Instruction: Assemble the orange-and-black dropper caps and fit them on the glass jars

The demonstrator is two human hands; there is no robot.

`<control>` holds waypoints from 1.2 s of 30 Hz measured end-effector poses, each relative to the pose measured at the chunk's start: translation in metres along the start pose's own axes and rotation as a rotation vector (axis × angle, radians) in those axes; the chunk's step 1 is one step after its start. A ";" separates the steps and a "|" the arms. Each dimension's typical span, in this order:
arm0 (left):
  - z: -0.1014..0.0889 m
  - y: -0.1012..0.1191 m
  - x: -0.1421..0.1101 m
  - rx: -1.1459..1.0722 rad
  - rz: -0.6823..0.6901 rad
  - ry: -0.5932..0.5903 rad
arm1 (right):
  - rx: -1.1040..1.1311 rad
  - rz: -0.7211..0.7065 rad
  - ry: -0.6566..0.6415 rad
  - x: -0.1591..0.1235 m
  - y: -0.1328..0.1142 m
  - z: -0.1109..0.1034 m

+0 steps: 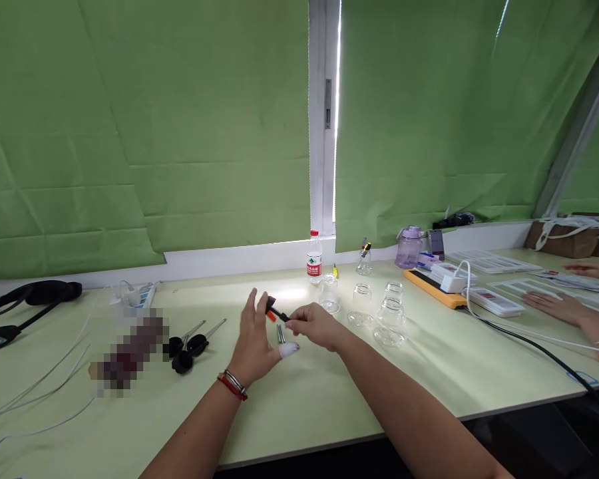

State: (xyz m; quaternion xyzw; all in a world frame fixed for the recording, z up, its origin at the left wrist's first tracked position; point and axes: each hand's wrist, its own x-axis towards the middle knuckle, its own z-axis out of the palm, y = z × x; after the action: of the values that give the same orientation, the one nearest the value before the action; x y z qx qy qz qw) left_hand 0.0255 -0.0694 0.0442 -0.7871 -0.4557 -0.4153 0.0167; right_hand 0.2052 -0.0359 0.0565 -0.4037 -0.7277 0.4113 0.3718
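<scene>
In the head view, my right hand [317,326] pinches a thin black object [280,313] with a wider black end; a bit of orange shows beside it, and its kind cannot be made out. My left hand [255,342] is just to its left, fingers spread and raised, with a white wrap on the thumb. Whether the left fingertips touch the black end is unclear. Between the hands, short metal rods [280,334] show near the table. Left of my hands lie several black-knobbed things with thin metal shafts [198,344].
Upturned clear glass jars [390,319] stand right of my hands. Behind are a red-capped water bottle [314,258], a lilac bottle [409,247] and a jar holding tools [364,261]. An orange-edged power strip [434,289] trails cables. Another person's hand [552,306] rests at far right.
</scene>
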 end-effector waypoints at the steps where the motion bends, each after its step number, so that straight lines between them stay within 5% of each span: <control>1: -0.001 -0.010 0.002 0.065 -0.033 0.038 | -0.204 -0.030 0.070 0.010 0.004 -0.004; 3: -0.005 -0.031 0.005 0.183 -0.163 0.084 | -0.656 0.020 0.206 0.032 0.012 -0.009; 5: -0.013 -0.050 0.008 0.291 -0.340 0.082 | -0.945 0.148 0.192 0.051 0.021 -0.011; 15: -0.061 -0.105 0.008 0.504 -0.732 -0.039 | -1.144 0.243 0.024 0.079 0.058 0.001; 26: -0.048 -0.120 -0.001 0.551 -0.742 -0.167 | -1.182 0.196 -0.009 0.065 0.048 -0.001; 31: -0.051 -0.118 -0.003 0.648 -0.671 -0.126 | -1.167 0.021 0.001 0.059 0.022 0.043; 36: -0.054 -0.118 -0.007 0.729 -0.697 -0.098 | -0.940 -0.271 -0.260 0.039 0.008 0.104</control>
State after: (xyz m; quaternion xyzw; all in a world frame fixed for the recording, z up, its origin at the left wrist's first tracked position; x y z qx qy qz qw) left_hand -0.0974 -0.0273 0.0334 -0.5498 -0.8069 -0.1727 0.1296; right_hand 0.1014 -0.0293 0.0180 -0.3750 -0.9203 0.0342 0.1060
